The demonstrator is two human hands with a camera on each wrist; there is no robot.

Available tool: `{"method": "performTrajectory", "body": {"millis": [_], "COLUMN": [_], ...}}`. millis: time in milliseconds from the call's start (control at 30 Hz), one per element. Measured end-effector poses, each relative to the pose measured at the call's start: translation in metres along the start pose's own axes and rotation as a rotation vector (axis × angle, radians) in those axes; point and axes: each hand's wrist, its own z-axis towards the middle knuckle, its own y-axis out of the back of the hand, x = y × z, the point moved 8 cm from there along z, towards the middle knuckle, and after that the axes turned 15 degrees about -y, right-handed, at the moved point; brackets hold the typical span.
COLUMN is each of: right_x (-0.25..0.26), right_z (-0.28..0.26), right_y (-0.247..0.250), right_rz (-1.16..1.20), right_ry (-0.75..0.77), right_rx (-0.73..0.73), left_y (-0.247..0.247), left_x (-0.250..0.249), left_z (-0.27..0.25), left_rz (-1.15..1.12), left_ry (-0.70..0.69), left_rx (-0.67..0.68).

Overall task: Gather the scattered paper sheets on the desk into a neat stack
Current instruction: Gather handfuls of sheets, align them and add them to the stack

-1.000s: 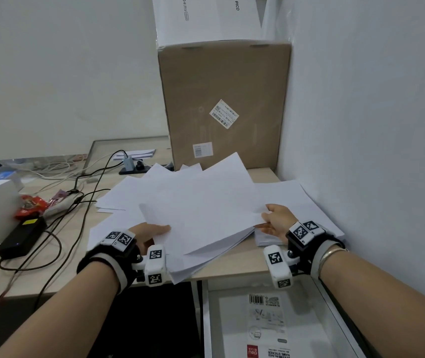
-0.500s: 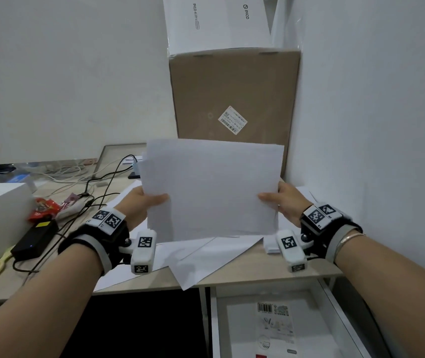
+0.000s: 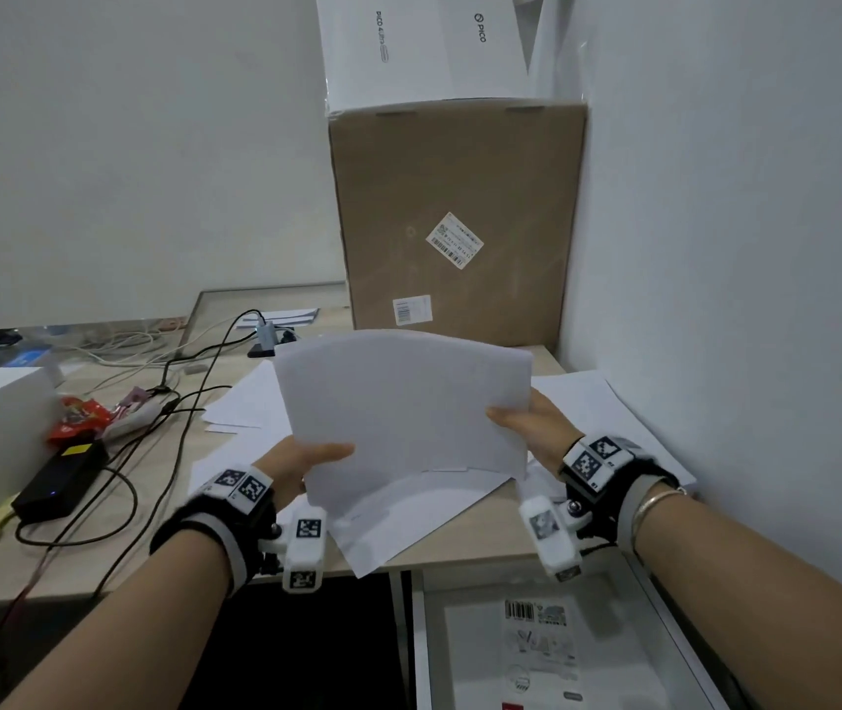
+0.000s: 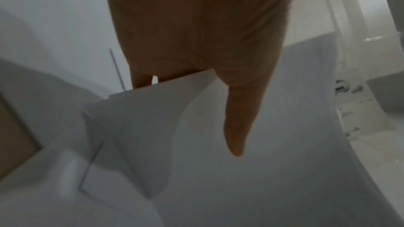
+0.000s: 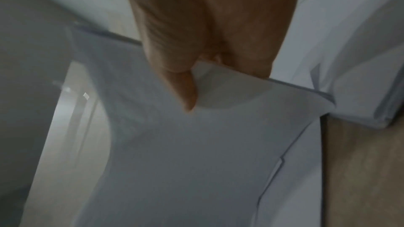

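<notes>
I hold a bundle of white paper sheets [image 3: 403, 407] upright above the desk, its lower edge close over other sheets. My left hand [image 3: 306, 456] grips the bundle's left edge, thumb [image 4: 236, 123] on the near face. My right hand [image 3: 529, 425] pinches the right edge, thumb [image 5: 186, 91] on the near face, fingers hidden behind. Loose sheets [image 3: 398, 520] lie flat beneath, one corner overhanging the desk's front edge. More sheets [image 3: 608, 417] lie at the right by the wall, others [image 3: 242, 402] at the left.
A tall cardboard box [image 3: 455, 217] stands behind the papers with a white box [image 3: 424, 43] on top. Black cables [image 3: 173, 417], a black power brick [image 3: 58, 484] and a red wrapper [image 3: 76, 417] lie at the left. An open drawer [image 3: 542, 643] sits under the desk edge.
Both hands lifted the sheets off the desk and stood them upright, then lowered the bundle toward the desk, tilting it slightly. Several sheets stayed flat below.
</notes>
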Motion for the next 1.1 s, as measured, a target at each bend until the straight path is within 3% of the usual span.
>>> {"method": "performTrajectory", "body": {"millis": [67,200,300,433,533,733,967,1100], "right_x": [0.007,0.019,0.019,-0.005,-0.028,-0.075,-0.092,-0.082], "right_z": [-0.001,-0.003,-0.004,-0.01,-0.017,-0.015,-0.039,-0.05], "right_y": [0.005,0.026,0.06,0.105,0.108,0.095,0.08,0.072], "right_rz": [-0.172,-0.578,-0.543,-0.205,0.211,0.479,0.203,0.015], "right_ry": [0.054,0.017,-0.043,-0.17,-0.225,-0.323,-0.591,-0.598], "right_rx": [-0.132,-0.31,-0.46,-0.606,-0.581,-0.449,-0.387,-0.375], "left_y": [0.005,0.016,0.024,0.03,0.027,0.026,0.038,0.045], "left_x": [0.009,0.007,0.005,0.018,0.03,0.049,0.053,0.051], "left_z": [0.003,0.016,0.024,0.025,0.02,0.014,-0.008,-0.014], "left_rz": [-0.004,0.061,0.095,0.06,0.059,0.202,0.464,0.478], "left_ry": [0.015,0.023,0.014,0.062,0.1,0.2,0.353,0.338], "left_rx": [-0.084,-0.231,-0.338,-0.43,-0.449,-0.437,-0.337,-0.335]}}
